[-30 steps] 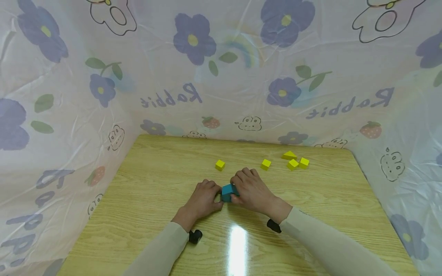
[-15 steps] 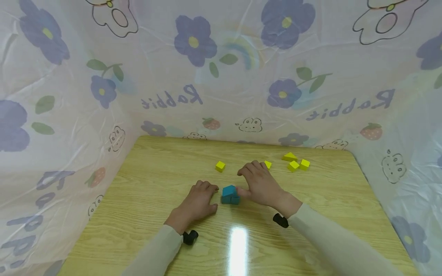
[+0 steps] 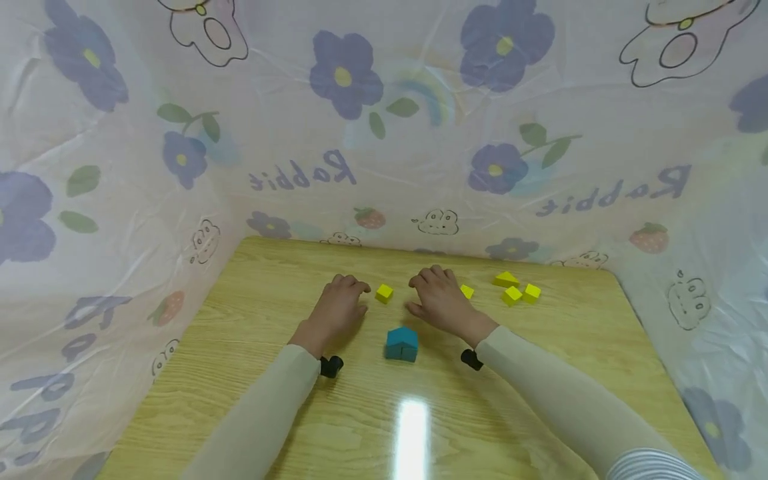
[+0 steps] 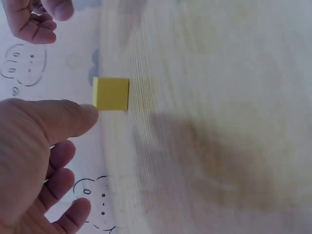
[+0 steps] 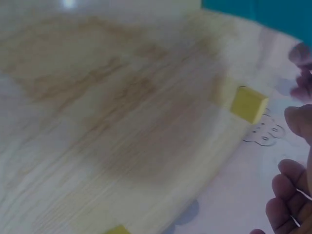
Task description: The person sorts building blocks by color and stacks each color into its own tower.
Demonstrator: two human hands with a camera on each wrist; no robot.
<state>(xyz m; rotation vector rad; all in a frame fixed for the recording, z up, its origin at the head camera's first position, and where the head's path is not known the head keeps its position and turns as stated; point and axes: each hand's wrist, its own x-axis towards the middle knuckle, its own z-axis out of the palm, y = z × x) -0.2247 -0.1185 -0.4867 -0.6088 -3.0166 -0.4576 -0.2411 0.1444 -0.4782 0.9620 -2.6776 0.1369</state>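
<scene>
A small stack of blue blocks stands on the wooden table, shaped like a house with a peaked top over two lower pieces. Beyond it sits a lone yellow cube. My left hand hovers just left of this cube, fingers loosely bent, holding nothing. On the cube's other side is my right hand, also holding nothing and farther from it. In the left wrist view the left thumb appears close to the yellow cube; whether they touch, I cannot tell. The right wrist view shows the blue blocks at its top edge.
Another yellow cube is partly hidden behind the right hand. Farther right lie two yellow cubes, one nearer, and a yellow triangular block. A patterned cloth encloses the table at the back and sides.
Both hands have let go of the blue blocks and moved forward, away from the body, to either side of the lone yellow cube. The blue blocks stay standing.
</scene>
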